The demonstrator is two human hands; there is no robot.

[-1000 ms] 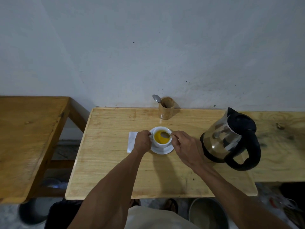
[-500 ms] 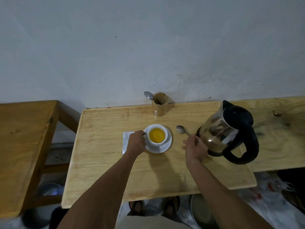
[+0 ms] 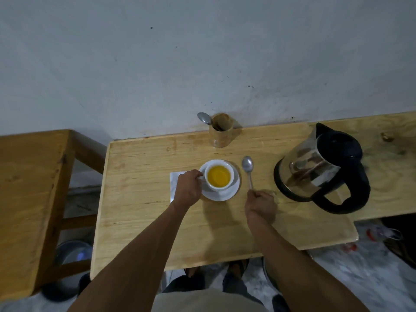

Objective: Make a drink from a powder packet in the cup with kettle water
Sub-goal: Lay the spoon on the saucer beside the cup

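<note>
You face a pale grey plastered wall (image 3: pixel 202 52), scuffed and dotted with small dark marks, darker near the tabletop. A light wooden table (image 3: pixel 146 210) stands against it, its grain plain under dim, even light. To your left a darker wooden table (image 3: pixel 29 188) stands beside it, with a gap between them. Below, the floor (image 3: pixel 360 278) looks pale and mottled, and a round metal basin (image 3: pixel 67 255) sits under the left table.
</note>
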